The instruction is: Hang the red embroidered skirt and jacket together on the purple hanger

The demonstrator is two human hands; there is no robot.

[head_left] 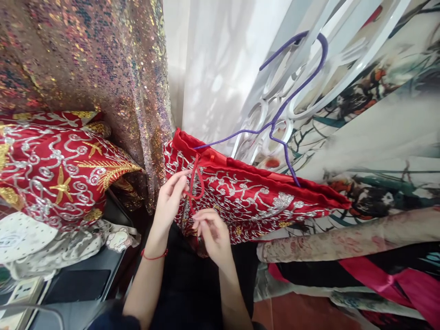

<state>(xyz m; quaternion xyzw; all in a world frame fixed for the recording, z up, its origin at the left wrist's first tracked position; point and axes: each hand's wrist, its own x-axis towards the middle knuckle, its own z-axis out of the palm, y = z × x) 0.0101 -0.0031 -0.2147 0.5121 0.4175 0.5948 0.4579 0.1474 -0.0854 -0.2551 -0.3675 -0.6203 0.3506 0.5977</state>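
A red skirt-like garment (pixel 240 192) with silver and gold embroidery hangs from a purple hanger (pixel 275 123). A thin red drawstring (pixel 200 183) comes from its waistband and makes a loose loop in front of the cloth. My left hand (pixel 171 197) pinches the drawstring between thumb and fingertips at the loop's left side. Just below and to the right, my right hand (pixel 213 231) has its fingers bent together, with the cord's lower stretch at the fingertips. A red string bracelet (pixel 154 255) circles my left wrist.
Another red embroidered garment (pixel 62 178) lies at left above white dotted cloth (pixel 68 247). A dark phone (pixel 78 285) rests on the grey surface below. Behind hangs a sequined curtain (pixel 103 68). White scrollwork (pixel 295 91) stands behind the hanger; folded fabrics (pixel 326 243) lie at right.
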